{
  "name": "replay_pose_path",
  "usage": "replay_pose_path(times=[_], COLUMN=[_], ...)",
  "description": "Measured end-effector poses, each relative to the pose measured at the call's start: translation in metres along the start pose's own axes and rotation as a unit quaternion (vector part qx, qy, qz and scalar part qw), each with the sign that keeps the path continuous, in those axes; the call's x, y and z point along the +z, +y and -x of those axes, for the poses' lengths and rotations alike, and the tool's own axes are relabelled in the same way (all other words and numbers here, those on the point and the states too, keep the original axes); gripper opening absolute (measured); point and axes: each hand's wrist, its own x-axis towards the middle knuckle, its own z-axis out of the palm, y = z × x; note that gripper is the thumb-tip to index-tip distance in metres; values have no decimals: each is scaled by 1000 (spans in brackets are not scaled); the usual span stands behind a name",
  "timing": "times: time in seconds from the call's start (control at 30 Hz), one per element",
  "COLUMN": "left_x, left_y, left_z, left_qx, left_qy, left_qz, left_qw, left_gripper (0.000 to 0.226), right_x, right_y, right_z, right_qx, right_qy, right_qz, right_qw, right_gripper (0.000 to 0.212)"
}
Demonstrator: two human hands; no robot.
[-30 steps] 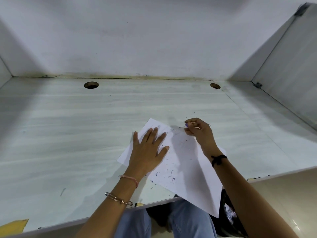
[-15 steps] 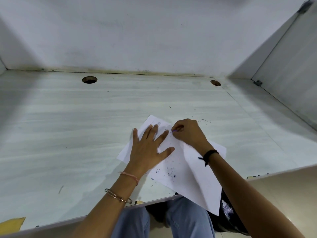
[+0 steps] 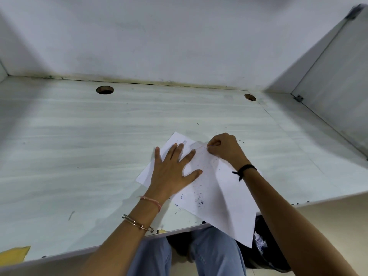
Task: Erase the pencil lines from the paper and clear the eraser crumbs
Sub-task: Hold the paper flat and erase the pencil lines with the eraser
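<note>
A white sheet of paper (image 3: 223, 198) lies skewed on the pale desk (image 3: 79, 156), its near corner hanging over the front edge. My left hand (image 3: 175, 172) lies flat on the sheet's left part, fingers spread. At the sheet's far edge my right hand (image 3: 225, 148) is curled around a small eraser (image 3: 210, 145), mostly hidden by the fingers, and presses it on the paper. Dark eraser crumbs (image 3: 197, 199) are scattered over the paper's middle, and several more crumbs (image 3: 240, 140) lie on the desk beyond my right hand. Faint grey smudges remain near the sheet's far corner.
Two round cable holes, one at the back left (image 3: 105, 90) and one at the back right (image 3: 250, 97), sit in the desk. White walls close the back and right side. A yellow scrap (image 3: 14, 253) lies at the front left edge. My knees and a dark bin (image 3: 262, 253) show below the desk.
My right hand has rubbed left and then back right along the paper's far edge. My left hand has stayed flat on the sheet. The camera has tilted slightly.
</note>
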Motion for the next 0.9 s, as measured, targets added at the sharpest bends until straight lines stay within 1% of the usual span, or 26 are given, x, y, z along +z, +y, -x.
replay_pose_path(times=[0.13, 0.17, 0.23, 0.3, 0.4, 0.47, 0.6, 0.67, 0.77, 0.9], left_x=[1, 0, -1, -2, -1, -2, -5, -5, -3, -4], left_y=[0, 1, 1, 0, 1, 1, 1, 2, 1, 1], left_z=[0, 0, 0, 2, 0, 1, 2, 1, 1, 2], left_qx=[4, 2, 4, 3, 3, -1, 0, 1, 0, 1], left_qy=[10, 7, -3, 2, 4, -3, -15, -10, -3, -9], left_qz=[-5, -3, 1, 3, -11, -13, 9, 0, -8, 0], left_qw=[1000, 1000, 1000, 1000, 1000, 1000, 1000, 1000, 1000, 1000], left_gripper=[87, 86, 83, 83, 86, 81, 73, 78, 88, 89], right_x=[16, 15, 2, -7, 8, 19, -5, -8, 10, 0], right_y=[-7, -3, 7, 7, -5, -4, 10, 7, 1, 7], right_z=[9, 9, 0, -5, 4, 14, 2, 0, 13, 0], right_qx=[-45, -40, -8, 12, -29, -46, 11, 4, -46, -5], right_qy=[-46, -39, 0, 15, -8, -31, 8, 7, -42, -1], right_qz=[35, 23, -6, -4, 24, 20, -2, 17, 13, 12], right_qw=[997, 998, 1000, 1000, 999, 998, 1000, 1000, 998, 1000], right_gripper=[7, 8, 8, 7, 6, 6, 10, 9, 6, 8])
